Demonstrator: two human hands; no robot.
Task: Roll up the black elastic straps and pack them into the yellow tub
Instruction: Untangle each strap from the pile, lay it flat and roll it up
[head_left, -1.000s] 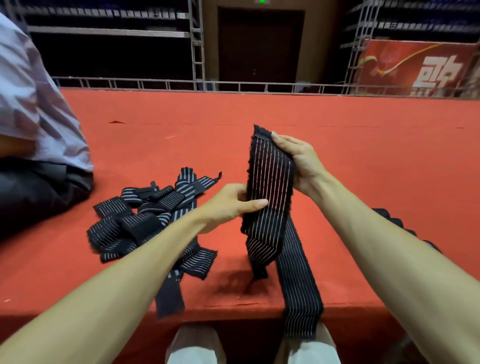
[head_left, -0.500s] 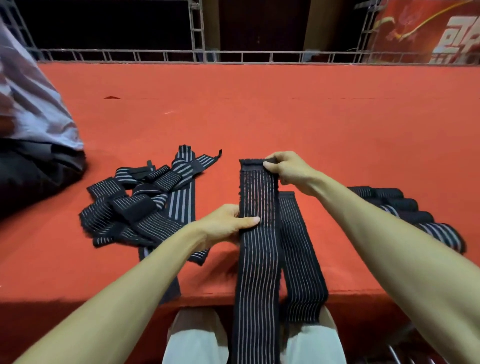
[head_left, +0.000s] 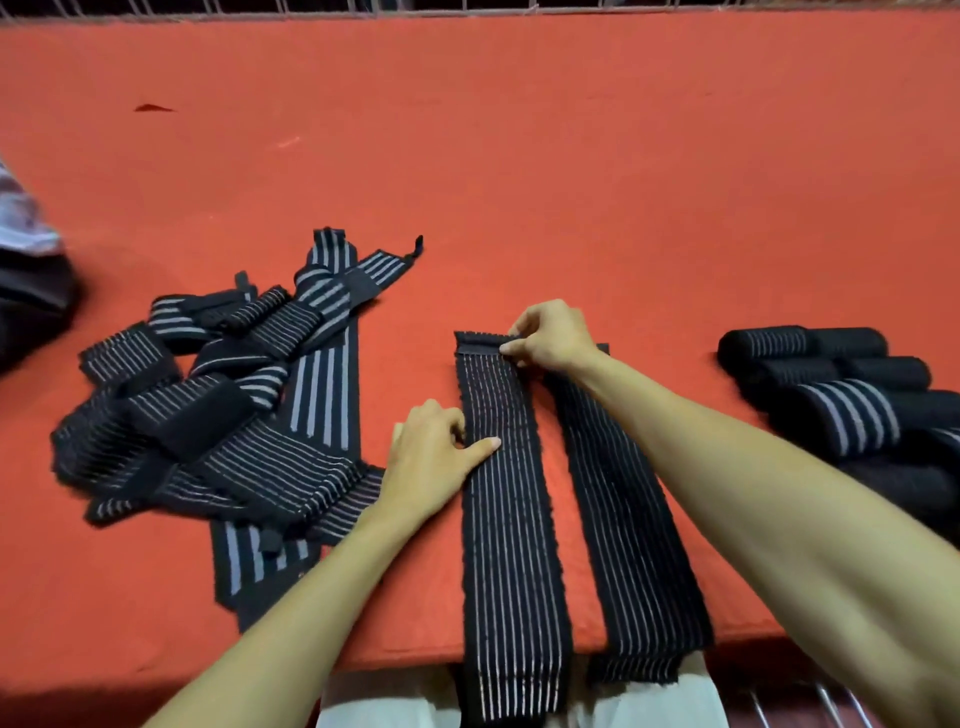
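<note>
A long black elastic strap with thin pale stripes (head_left: 511, 545) lies flat on the red surface and hangs over its near edge. My right hand (head_left: 553, 335) pinches the strap's far end, which is folded over a little. My left hand (head_left: 434, 460) rests at the strap's left edge, thumb laid across it, fingers curled at the edge. A second flat strap (head_left: 628, 519) lies alongside on the right, partly under my right forearm. A tangled pile of loose straps (head_left: 218, 410) sits to the left. Several rolled straps (head_left: 841, 400) lie at the right. No yellow tub is in view.
The red carpeted surface (head_left: 519, 156) stretches far back to a metal railing (head_left: 467, 8). Another person's clothing (head_left: 26, 270) shows at the left edge. My knees in pale trousers (head_left: 384, 701) are just below the near edge.
The strap that my hands held upright a second ago now lies flat. My right hand has begun folding its far end over. The view has tilted down.
</note>
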